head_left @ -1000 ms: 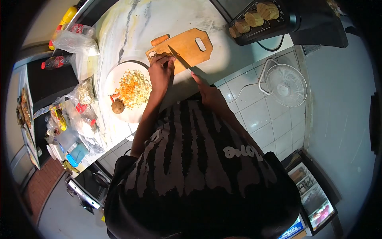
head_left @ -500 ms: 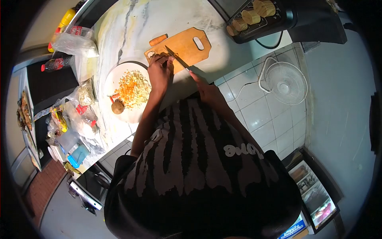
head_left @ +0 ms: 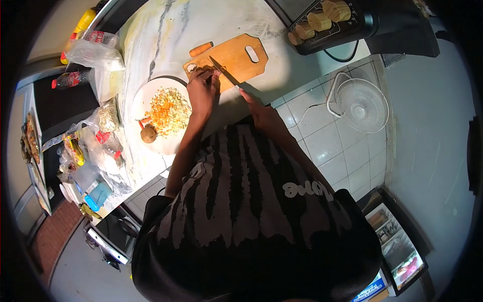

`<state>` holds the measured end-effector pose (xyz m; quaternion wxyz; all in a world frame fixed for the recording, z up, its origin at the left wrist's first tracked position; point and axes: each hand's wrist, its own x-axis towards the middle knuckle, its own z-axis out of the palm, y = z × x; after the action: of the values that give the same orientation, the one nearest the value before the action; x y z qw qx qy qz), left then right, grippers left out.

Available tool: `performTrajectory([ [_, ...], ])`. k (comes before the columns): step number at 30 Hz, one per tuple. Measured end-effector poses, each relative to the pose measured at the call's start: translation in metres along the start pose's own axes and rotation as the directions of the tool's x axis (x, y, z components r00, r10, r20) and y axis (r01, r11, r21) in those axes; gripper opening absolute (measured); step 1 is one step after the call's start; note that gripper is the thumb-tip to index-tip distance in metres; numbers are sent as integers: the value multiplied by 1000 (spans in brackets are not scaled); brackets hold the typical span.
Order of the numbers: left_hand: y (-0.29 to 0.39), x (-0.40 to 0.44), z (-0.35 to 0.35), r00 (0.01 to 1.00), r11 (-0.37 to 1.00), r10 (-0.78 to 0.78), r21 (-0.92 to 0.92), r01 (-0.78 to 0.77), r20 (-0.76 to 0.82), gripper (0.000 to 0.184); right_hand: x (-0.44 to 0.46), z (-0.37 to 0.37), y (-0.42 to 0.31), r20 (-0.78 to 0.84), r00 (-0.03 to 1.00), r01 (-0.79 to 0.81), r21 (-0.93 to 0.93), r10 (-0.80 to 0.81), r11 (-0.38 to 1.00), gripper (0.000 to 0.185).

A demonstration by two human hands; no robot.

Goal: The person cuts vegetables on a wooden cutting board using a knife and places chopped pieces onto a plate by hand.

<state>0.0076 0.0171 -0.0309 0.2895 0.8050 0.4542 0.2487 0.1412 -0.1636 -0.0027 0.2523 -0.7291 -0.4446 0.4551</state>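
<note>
A wooden cutting board (head_left: 239, 46) lies on the counter in front of me. My right hand (head_left: 255, 104) is closed around the handle of a kitchen knife (head_left: 226, 74), whose blade slants over the board. On the board's near left part, the fingers of my left hand (head_left: 204, 88) are bent together beside the blade. What they hold is too small and shaded to name. Just past these fingers sits a small pale piece (head_left: 191, 67). An orange carrot piece (head_left: 201, 49) rests at the board's far left edge.
Left of my left arm is a white plate (head_left: 139, 111) with diced orange and pale vegetables (head_left: 168, 111), a brown round vegetable (head_left: 148, 134) and red chilies (head_left: 144, 121). Plastic bags (head_left: 95, 55) and bottles (head_left: 70, 80) line the left side. A white fan (head_left: 359, 105) stands on the tiles.
The view has shifted very slightly. Both hands, the knife and the board keep almost the same positions.
</note>
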Motion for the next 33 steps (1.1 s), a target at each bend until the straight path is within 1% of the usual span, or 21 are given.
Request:
performTrajectory([
  [2, 0, -1, 0, 1000, 1000, -10, -10, 10, 0, 23, 1, 2, 1, -31, 999, 26, 9, -26, 1000, 57],
  [4, 5, 1, -3, 997, 997, -75, -9, 75, 35, 23, 4, 9, 13, -73, 996, 61, 14, -59, 998, 57],
  [5, 3, 1, -3, 997, 998, -69, -11, 69, 30, 23, 5, 19, 25, -165, 964, 199, -73, -209, 977, 56],
  [6, 2, 1, -2, 1000, 1000, -13, 9, 13, -3, 22, 7, 18, 23, -240, 901, 326, -173, -361, 929, 55],
  [7, 1, 1, -2, 999, 999, 40, 32, -39, -36, 21, 6, 15, 21, -239, 897, 335, -179, -371, 925, 55],
  [8, -1, 1, -1, 998, 999, 39, 32, -38, -46, 21, 2, 13, 21, -255, 894, 335, -165, -368, 928, 52],
  [10, 2, 0, -3, 998, 998, 49, -46, -51, -40, 13, -4, 0, 6, -268, 892, 333, -152, -363, 930, 50],
  [12, 1, 1, -2, 999, 997, 29, -68, -31, -27, 13, -3, -12, -7, -190, 972, 137, -18, -138, 990, 46],
  [13, 0, 1, -2, 1000, 996, 9, -88, -10, -9, 13, -1, -12, -2, -192, 971, 142, -21, -144, 990, 46],
  [14, 0, 2, -1, 1000, 996, 14, -88, -15, -17, 13, 2, -10, 9, -204, 961, 198, 39, -186, 979, 45],
  [15, 3, 3, -1, 999, 992, -52, -114, 51, -3, 15, 4, -13, 10, -219, 949, 253, 97, -228, 962, 44],
  [16, 5, 3, -1, 993, 983, -118, -140, 119, 16, 18, 3, -16, 11, -220, 947, 259, 93, -234, 961, 44],
  [17, 6, 5, -3, 993, 983, -116, -142, 116, 10, 18, 2, -17, 13, -220, 953, 235, 95, -210, 967, 44],
  [19, 6, 6, -7, 998, 999, -11, -52, 15, 62, 22, 2, -20, 12, -215, 958, 214, 93, -191, 972, 45],
  [20, 4, 5, -7, 998, 998, -14, -52, 17, 59, 22, 1, -18, 12, -243, 950, 210, 37, -195, 977, 44],
  [21, 2, 5, -5, 998, 999, 39, -19, -38, 52, 24, 0, -18, 13, -271, 942, 202, -18, -200, 979, 44],
  [22, 0, 5, -4, 994, 995, 93, 15, -94, 48, 26, 0, -17, 13, -269, 942, 202, -20, -200, 979, 44],
  [25, -2, 5, -4, 990, 991, 132, 14, -133, 46, 26, -1, -15, 13, -263, 947, 177, -44, -182, 983, 44],
  [28, 3, 4, -5, 992, 996, 91, 17, -93, 87, 25, -1, -14, 14, -294, 935, 190, -59, -199, 980, 44],
  [31, 4, 4, -5, 994, 996, 91, -13, -90, 66, 23, -2, -11, 17, -304, 930, 194, -67, -205, 979, 44],
  [33, 0, 3, -1, 995, 996, 90, -18, -89, 47, 22, -2, -9, 14, -357, 879, 304, -88, -315, 949, 45],
])
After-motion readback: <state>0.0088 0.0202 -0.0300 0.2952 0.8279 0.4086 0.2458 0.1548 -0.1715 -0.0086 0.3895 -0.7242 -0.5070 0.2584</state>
